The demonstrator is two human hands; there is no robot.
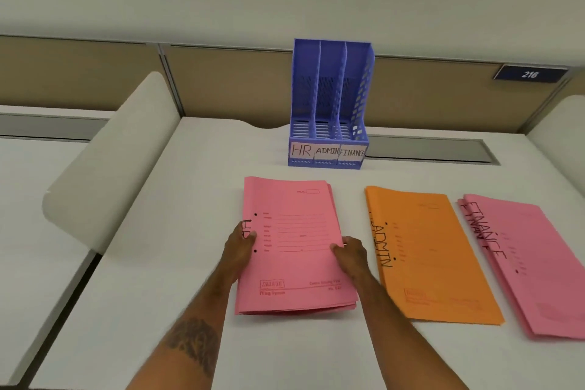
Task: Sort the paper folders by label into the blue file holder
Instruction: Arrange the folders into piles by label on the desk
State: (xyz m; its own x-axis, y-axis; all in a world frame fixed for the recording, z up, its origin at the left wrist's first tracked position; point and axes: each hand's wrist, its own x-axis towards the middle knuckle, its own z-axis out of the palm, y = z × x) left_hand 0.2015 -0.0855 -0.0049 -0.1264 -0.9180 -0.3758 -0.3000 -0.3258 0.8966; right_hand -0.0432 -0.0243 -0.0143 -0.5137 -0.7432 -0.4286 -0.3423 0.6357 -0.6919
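A stack of pink folders marked HR (297, 247) lies on the white desk in front of me. My left hand (240, 247) grips its left edge over the HR writing. My right hand (349, 255) grips its right edge. To the right lie orange folders marked ADMIN (427, 256), then pink folders marked FINANCE (531, 266) at the far right. The blue file holder (329, 104) stands upright at the back of the desk with three slots labelled HR, ADMIN and FINANCE, all holding nothing.
A rounded white divider panel (110, 161) rises at the desk's left side and another at the far right (560, 142). A tan partition wall (221, 82) with a blue sign reading 216 (530, 74) runs behind the desk. A grey cable slot (427, 149) sits right of the holder.
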